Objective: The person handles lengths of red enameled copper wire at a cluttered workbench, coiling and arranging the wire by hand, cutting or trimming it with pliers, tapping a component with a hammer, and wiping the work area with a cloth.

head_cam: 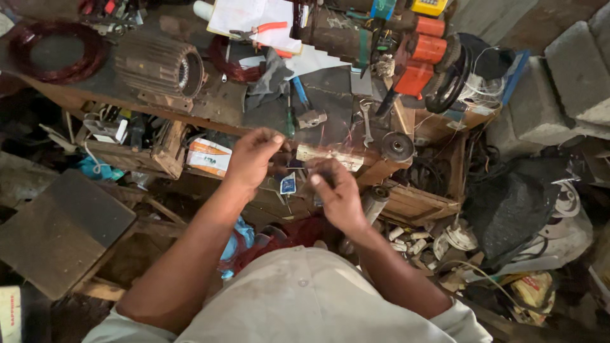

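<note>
Head view: fine wire handling at the workbench edge. Left hand nearly closed, fingertips pinched on thin reddish wire strands rising above the bench lip. Right hand curled, thumb and forefinger pinched; whether it grips the same strands, cannot tell. Small blue-and-white tag hangs between hands. Judgement: strands being separated or twisted; next move needs steady tension

Small dark part, centre of frame, held between the two hands just below the bench edge; shape unclear, mostly hidden by fingers. Thin reddish copper wire strands rise from it, fanned up and to the right against the bench top. A small blue-and-white tag hangs just beneath it, roughly upright.
</note>
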